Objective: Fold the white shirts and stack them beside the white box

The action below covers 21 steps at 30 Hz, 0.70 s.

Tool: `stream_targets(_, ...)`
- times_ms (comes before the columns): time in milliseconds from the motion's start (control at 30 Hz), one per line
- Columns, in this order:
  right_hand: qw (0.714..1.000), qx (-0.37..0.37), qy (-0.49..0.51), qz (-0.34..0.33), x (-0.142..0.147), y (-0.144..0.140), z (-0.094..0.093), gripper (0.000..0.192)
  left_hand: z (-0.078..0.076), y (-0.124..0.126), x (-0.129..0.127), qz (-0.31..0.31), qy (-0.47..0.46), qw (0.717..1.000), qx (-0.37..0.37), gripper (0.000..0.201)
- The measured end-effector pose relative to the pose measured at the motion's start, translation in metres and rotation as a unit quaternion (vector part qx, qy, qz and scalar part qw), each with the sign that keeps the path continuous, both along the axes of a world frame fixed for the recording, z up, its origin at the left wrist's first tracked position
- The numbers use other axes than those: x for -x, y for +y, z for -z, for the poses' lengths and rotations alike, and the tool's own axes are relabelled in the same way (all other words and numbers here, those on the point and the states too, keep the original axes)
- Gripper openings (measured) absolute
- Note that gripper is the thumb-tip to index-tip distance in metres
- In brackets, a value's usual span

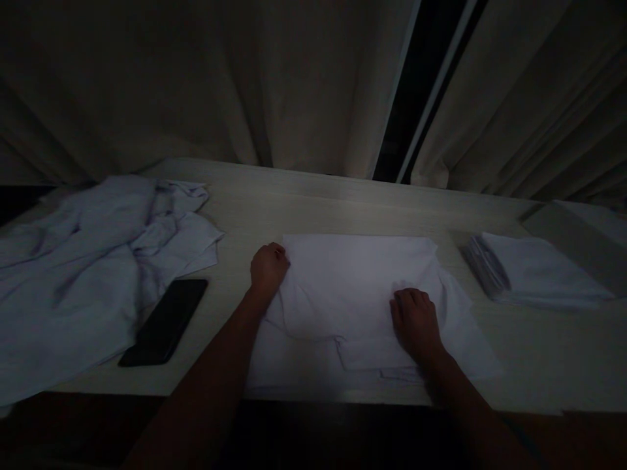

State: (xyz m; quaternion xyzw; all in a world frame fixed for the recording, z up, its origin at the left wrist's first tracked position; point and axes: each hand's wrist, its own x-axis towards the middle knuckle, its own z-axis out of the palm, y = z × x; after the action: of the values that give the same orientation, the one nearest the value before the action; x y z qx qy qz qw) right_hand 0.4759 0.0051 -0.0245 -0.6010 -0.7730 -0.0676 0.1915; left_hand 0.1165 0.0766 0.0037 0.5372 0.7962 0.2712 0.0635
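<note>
While hands (268, 267) press cloth (357, 287) (unmarked), phone (165, 321)

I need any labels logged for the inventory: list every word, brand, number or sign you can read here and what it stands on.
No readable text anywhere in this dim view.
Black phone: screen dark, no brand or mark visible.
White cloth under the left hand and right hand: plain, no tag seen.
Folded stack and crumpled pile: no print or label visible.

No readable txt, labels or nos. anywhere; pic too dim, cloths & phone (164, 322) plain.
</note>
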Motion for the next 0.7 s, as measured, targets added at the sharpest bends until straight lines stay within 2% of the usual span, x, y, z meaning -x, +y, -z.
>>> stream_targets(100,1.000,0.000,0.000,0.001,-0.001,-0.001,0.000,0.020,-0.007,-0.023,-0.005,0.000,0.035,0.999,0.005,0.030)
stream_targets(200,1.000,0.002,-0.001,0.004,0.000,-0.002,-0.001,0.020,-0.013,-0.053,-0.009,-0.021,0.122,0.992,0.023,0.037)
stream_targets(333,1.000,0.000,-0.007,0.005,0.001,-0.003,-0.001,0.020,-0.018,-0.080,0.004,-0.061,0.188,0.979,0.053,0.040)
stream_targets(533,1.000,-0.005,-0.017,0.010,0.002,-0.004,0.001,0.022,-0.015,-0.085,0.041,-0.103,0.151,0.977,0.109,0.050)
stream_targets(600,1.000,-0.007,-0.020,0.009,0.002,-0.004,0.001,0.023,-0.016,-0.086,0.042,-0.117,0.163,0.973,0.117,0.052)
stream_targets(700,1.000,-0.011,-0.022,0.006,0.003,-0.003,0.002,0.022,-0.023,-0.089,0.031,-0.102,0.228,0.966,0.071,0.051)
